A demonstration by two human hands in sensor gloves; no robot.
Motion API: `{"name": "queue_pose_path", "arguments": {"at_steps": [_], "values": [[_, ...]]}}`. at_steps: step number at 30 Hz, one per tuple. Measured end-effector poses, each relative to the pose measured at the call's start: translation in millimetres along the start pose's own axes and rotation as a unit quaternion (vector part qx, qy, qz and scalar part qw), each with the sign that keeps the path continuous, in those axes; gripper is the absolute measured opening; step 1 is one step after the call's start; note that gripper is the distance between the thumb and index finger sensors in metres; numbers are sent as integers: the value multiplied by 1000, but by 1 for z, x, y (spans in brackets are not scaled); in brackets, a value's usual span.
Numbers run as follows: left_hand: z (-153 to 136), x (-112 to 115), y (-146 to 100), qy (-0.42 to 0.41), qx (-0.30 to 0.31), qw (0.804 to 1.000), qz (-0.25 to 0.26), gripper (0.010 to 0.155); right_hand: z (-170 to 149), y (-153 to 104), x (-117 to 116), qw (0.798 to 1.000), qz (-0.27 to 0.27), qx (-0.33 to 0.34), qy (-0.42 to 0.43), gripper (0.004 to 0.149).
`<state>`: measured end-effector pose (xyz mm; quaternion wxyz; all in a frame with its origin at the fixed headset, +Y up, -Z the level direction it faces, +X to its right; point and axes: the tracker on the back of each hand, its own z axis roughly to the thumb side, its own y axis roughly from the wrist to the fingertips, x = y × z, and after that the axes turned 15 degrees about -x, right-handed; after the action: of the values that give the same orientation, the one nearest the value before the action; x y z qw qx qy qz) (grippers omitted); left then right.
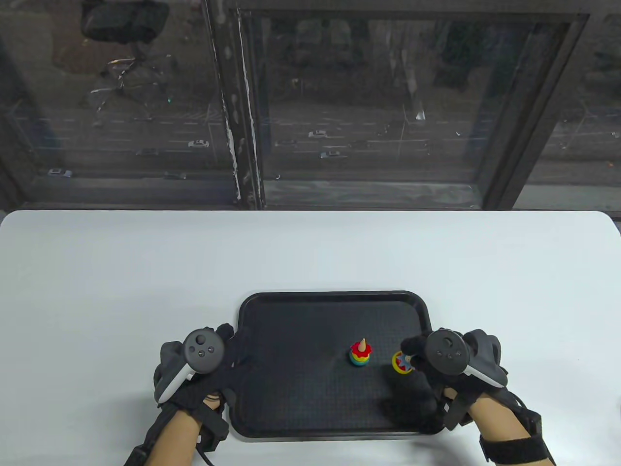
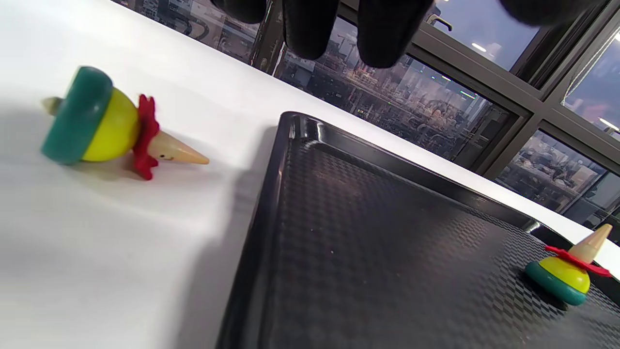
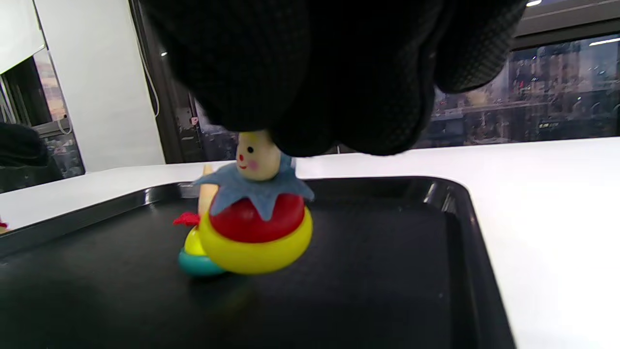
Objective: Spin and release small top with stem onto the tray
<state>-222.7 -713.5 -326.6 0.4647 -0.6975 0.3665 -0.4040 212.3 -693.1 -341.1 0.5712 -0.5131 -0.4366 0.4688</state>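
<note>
The small top with the yellow ring, red body and blue star collar [image 3: 255, 228] stands upright on the black tray [image 1: 335, 303], near its right side. Its pale stem, painted with a little face, is pinched at the upper end by the gloved fingertips [image 3: 310, 116] of the right hand [image 1: 439, 359]. That hand comes in over the tray's right rim with its back and tracker facing up, fingers bunched and pointing down onto the stem.

Just to the left of it, apart, a second top [image 1: 361, 355] with a cone stem, red collar and green base sits on the tray, leaning slightly.

The left hand [image 1: 201, 364] lies at the tray's left edge, palm down, fingers relaxed and holding nothing; its fingertips [image 2: 310, 29] hang free above the white counter [image 1: 145, 272]. A third top [image 2: 106, 123], green and yellow with a red collar, lies on its side on the counter left of the tray.
</note>
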Motion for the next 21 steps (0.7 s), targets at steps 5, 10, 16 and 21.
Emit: {"name": "queue_pose_path", "arguments": {"at_steps": [5, 10, 16, 21], "values": [[1, 1, 0, 2, 4, 1000, -3, 78, 16, -5, -11, 992, -27, 53, -115, 40], [2, 2, 0, 2, 9, 1000, -4, 78, 24, -6, -30, 978, -52, 98, -178, 39], [1, 0, -1, -7, -1, 1000, 0, 80, 2, 9, -21, 964, -146, -37, -219, 78], [-3, -6, -2, -28, -15, 999, 16, 80, -18, 5, 12, 975, -176, -85, -104, 77]]}}
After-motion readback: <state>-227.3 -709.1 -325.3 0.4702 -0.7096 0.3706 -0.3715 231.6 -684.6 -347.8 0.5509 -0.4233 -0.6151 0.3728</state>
